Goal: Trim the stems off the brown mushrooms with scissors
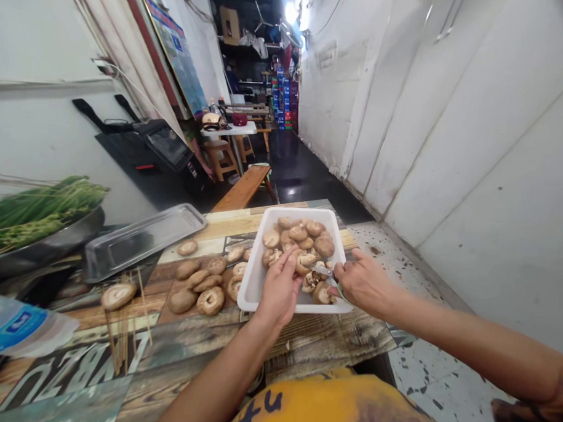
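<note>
A white plastic tray (255, 290) stands on the table in front of me, piled with brown mushrooms (298, 232). Over its near half, my left hand (279, 283) grips one mushroom (304, 261) between thumb and fingers. My right hand (353, 278) is closed around the handles of a pair of scissors (323, 270) from the right side. The scissor blades reach to the underside of the held mushroom, near its stem. More trimmed or whole mushrooms lie below the blades in the tray. Left of the tray, several loose mushrooms (209, 281) rest on the table.
A clear plastic tray (144, 240) lies at the table's far left, beside a metal bowl (40, 245) of green vegetables. Wooden skewers (120, 341) and a mushroom (118, 296) are nearer me. A plastic bottle (23, 325) lies at the left edge. A wooden bench (243, 188) stands beyond.
</note>
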`<action>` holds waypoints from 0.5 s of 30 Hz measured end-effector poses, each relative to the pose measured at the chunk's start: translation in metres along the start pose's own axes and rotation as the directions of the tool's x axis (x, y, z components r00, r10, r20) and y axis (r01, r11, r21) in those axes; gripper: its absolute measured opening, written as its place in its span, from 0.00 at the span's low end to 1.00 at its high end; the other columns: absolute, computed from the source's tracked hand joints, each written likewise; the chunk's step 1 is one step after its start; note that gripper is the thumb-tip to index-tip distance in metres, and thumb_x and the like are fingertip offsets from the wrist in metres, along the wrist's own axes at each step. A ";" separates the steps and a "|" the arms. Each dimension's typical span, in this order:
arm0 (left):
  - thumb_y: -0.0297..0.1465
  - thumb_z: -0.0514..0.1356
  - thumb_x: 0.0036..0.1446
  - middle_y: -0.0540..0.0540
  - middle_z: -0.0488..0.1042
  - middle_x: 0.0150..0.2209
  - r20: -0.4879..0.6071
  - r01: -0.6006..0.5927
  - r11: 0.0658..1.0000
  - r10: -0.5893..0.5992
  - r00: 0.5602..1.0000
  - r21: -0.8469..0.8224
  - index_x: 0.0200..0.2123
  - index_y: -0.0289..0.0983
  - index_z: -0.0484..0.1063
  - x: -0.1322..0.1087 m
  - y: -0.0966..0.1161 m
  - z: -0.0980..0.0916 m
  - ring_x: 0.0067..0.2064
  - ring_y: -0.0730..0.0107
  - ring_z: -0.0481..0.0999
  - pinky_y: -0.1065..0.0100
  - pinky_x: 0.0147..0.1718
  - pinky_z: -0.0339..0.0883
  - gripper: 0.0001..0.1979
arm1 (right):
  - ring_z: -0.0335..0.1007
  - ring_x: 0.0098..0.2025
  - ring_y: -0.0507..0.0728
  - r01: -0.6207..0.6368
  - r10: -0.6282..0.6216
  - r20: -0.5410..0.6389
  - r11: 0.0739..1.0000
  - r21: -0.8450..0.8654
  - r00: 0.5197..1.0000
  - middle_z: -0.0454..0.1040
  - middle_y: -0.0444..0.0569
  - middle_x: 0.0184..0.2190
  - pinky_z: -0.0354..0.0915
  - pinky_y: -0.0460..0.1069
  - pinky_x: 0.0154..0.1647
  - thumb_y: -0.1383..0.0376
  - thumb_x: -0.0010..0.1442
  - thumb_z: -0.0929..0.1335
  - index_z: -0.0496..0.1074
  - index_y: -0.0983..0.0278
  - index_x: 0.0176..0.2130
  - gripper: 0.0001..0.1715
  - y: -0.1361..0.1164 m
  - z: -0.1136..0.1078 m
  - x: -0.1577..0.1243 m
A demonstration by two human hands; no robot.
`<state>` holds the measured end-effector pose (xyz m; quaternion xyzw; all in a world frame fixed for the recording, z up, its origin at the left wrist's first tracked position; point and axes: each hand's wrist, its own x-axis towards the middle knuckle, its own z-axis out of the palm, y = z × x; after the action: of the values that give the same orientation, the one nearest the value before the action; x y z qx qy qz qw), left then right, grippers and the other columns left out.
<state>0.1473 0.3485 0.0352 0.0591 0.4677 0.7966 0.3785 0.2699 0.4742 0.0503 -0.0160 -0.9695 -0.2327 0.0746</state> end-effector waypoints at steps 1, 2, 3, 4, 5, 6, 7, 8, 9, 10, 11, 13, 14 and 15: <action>0.29 0.59 0.58 0.39 0.76 0.48 -0.005 0.004 1.000 -0.004 1.000 -0.005 0.50 0.36 0.72 0.001 0.000 -0.001 0.49 0.66 0.75 0.67 0.48 0.68 0.16 | 0.64 0.20 0.54 0.015 -0.015 0.008 1.000 0.004 1.000 0.73 0.51 0.19 0.52 0.52 0.37 0.55 0.64 0.64 0.72 0.69 0.28 0.22 -0.001 0.001 0.001; 0.29 0.59 0.58 0.40 0.76 0.47 -0.013 0.010 1.000 -0.010 1.000 -0.012 0.49 0.36 0.73 0.002 -0.001 -0.003 0.48 0.66 0.75 0.66 0.47 0.69 0.15 | 0.64 0.21 0.54 0.025 -0.025 0.022 1.000 0.013 0.999 0.73 0.51 0.19 0.52 0.52 0.36 0.57 0.64 0.64 0.72 0.69 0.28 0.20 -0.001 0.002 0.003; 0.28 0.59 0.57 0.40 0.77 0.46 -0.021 0.017 1.000 -0.017 1.000 -0.019 0.48 0.36 0.73 0.003 -0.001 -0.004 0.46 0.67 0.76 0.66 0.46 0.69 0.14 | 0.64 0.21 0.54 0.024 -0.025 0.043 0.999 0.030 0.999 0.74 0.51 0.20 0.52 0.51 0.35 0.59 0.64 0.64 0.72 0.69 0.28 0.19 -0.002 0.002 0.004; 0.28 0.59 0.57 0.41 0.77 0.44 -0.028 0.024 0.999 -0.025 0.999 -0.025 0.47 0.35 0.74 0.005 -0.002 -0.005 0.44 0.67 0.77 0.65 0.45 0.70 0.13 | 0.64 0.22 0.54 0.012 -0.016 0.068 0.999 0.051 0.998 0.74 0.52 0.21 0.52 0.51 0.34 0.60 0.64 0.64 0.72 0.69 0.28 0.18 -0.003 0.002 0.006; 0.28 0.59 0.57 0.41 0.78 0.42 -0.035 0.031 0.999 -0.032 0.999 -0.030 0.45 0.35 0.74 0.006 -0.002 -0.006 0.42 0.68 0.77 0.65 0.44 0.70 0.12 | 0.64 0.22 0.54 -0.005 -0.002 0.090 0.997 0.071 0.996 0.75 0.52 0.21 0.51 0.51 0.33 0.61 0.64 0.64 0.73 0.69 0.29 0.18 -0.003 0.002 0.008; 0.28 0.59 0.57 0.42 0.78 0.40 -0.038 0.038 0.999 -0.039 0.999 -0.034 0.43 0.34 0.75 0.007 -0.001 -0.007 0.40 0.69 0.77 0.66 0.43 0.71 0.11 | 0.65 0.22 0.55 -0.022 0.013 0.105 0.996 0.089 0.994 0.75 0.52 0.22 0.51 0.51 0.33 0.60 0.64 0.64 0.73 0.69 0.29 0.18 -0.004 0.002 0.009; 0.28 0.59 0.57 0.42 0.78 0.39 -0.034 0.044 0.998 -0.045 0.998 -0.037 0.42 0.33 0.75 0.008 0.000 -0.008 0.38 0.70 0.77 0.67 0.41 0.71 0.10 | 0.65 0.22 0.55 -0.039 0.027 0.114 0.993 0.107 0.993 0.75 0.52 0.22 0.51 0.51 0.32 0.59 0.63 0.64 0.74 0.69 0.30 0.18 -0.003 0.002 0.010; 0.27 0.59 0.57 0.42 0.78 0.38 -0.026 0.048 0.998 -0.049 0.998 -0.038 0.41 0.33 0.75 0.009 0.002 -0.008 0.37 0.71 0.77 0.68 0.40 0.71 0.09 | 0.66 0.23 0.55 -0.062 0.047 0.119 0.990 0.128 0.992 0.76 0.51 0.22 0.52 0.51 0.32 0.58 0.63 0.65 0.74 0.68 0.31 0.18 -0.002 0.001 0.010; 0.27 0.59 0.58 0.42 0.78 0.38 -0.018 0.048 0.998 -0.049 0.999 -0.037 0.41 0.32 0.75 0.009 0.005 -0.009 0.37 0.71 0.76 0.69 0.39 0.71 0.09 | 0.66 0.23 0.55 -0.085 0.066 0.123 0.984 0.158 0.990 0.76 0.50 0.22 0.52 0.50 0.32 0.56 0.62 0.65 0.74 0.67 0.31 0.18 -0.001 0.000 0.009; 0.27 0.58 0.58 0.42 0.78 0.39 -0.013 0.046 0.998 -0.047 0.999 -0.032 0.41 0.32 0.75 0.009 0.009 -0.011 0.37 0.72 0.76 0.70 0.39 0.71 0.09 | 0.67 0.23 0.55 -0.113 0.088 0.129 0.973 0.200 0.988 0.76 0.49 0.22 0.52 0.50 0.32 0.54 0.61 0.66 0.75 0.66 0.31 0.18 0.001 0.000 0.007; 0.27 0.58 0.58 0.41 0.78 0.40 -0.014 0.034 0.999 -0.034 0.999 -0.022 0.42 0.32 0.75 0.009 0.014 -0.014 0.38 0.72 0.76 0.70 0.40 0.71 0.09 | 0.67 0.25 0.55 -0.151 0.119 0.139 0.955 0.255 0.983 0.76 0.49 0.22 0.52 0.49 0.31 0.52 0.60 0.67 0.75 0.65 0.32 0.18 0.003 0.000 0.004; 0.29 0.60 0.57 0.41 0.77 0.43 -0.054 -0.053 0.998 0.055 0.997 0.030 0.43 0.33 0.74 0.011 0.028 -0.029 0.41 0.70 0.76 0.69 0.42 0.70 0.11 | 0.69 0.28 0.57 -0.242 0.196 0.158 0.897 0.371 0.968 0.76 0.49 0.23 0.52 0.48 0.30 0.49 0.57 0.68 0.75 0.62 0.33 0.19 0.004 0.002 -0.003; 0.31 0.61 0.56 0.42 0.77 0.45 -0.072 -0.108 0.991 0.114 0.991 0.079 0.45 0.35 0.74 0.012 0.037 -0.040 0.44 0.69 0.76 0.69 0.44 0.70 0.13 | 0.70 0.29 0.57 -0.280 0.232 0.163 0.864 0.417 0.959 0.77 0.48 0.23 0.52 0.48 0.29 0.48 0.56 0.68 0.76 0.61 0.34 0.20 0.004 0.003 -0.006; 0.32 0.61 0.55 0.44 0.76 0.47 -0.108 -0.192 0.968 0.211 0.972 0.162 0.46 0.37 0.73 0.015 0.046 -0.054 0.47 0.68 0.75 0.69 0.46 0.68 0.15 | 0.70 0.30 0.57 -0.314 0.267 0.167 0.832 0.457 0.949 0.77 0.48 0.23 0.52 0.47 0.29 0.47 0.56 0.68 0.76 0.61 0.35 0.20 0.003 0.006 -0.010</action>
<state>0.0876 0.3077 0.0379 0.0851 0.5405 0.7956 0.2602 0.2791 0.4798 0.0453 -0.1554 -0.9854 0.0285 0.0640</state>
